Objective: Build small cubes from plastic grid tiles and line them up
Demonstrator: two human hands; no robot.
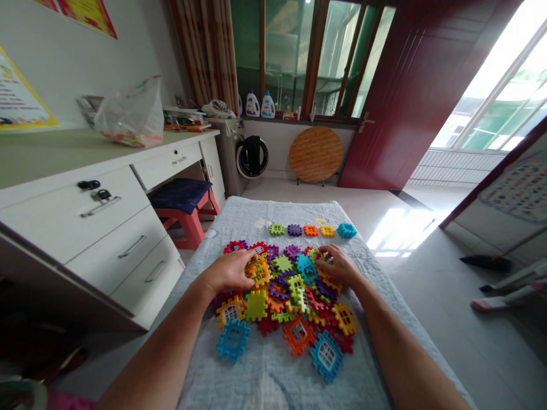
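Note:
A heap of colourful interlocking plastic building blocks (280, 290), square with notched edges, lies on a cloth-covered table (256, 381). At the heap's left side, my left hand (231, 272) has its thumb and fingers around a yellow-orange building block (260, 273). On the right, my right hand (339, 265) is curled with its fingertips on a lime-green building block (315, 255). A blue block (306, 270) lies beside those fingertips. Beyond the heap runs a row with a green block (277, 229), purple block (294, 230), orange block (310, 230), yellow block (327, 231) and blue assembled piece (346, 230).
To the left stand a white desk (115, 228) with drawers and a pink stool (188, 219) with a dark seat. A washing machine (233, 151), a round wooden board (316, 154) and a red door (393, 97) are at the back.

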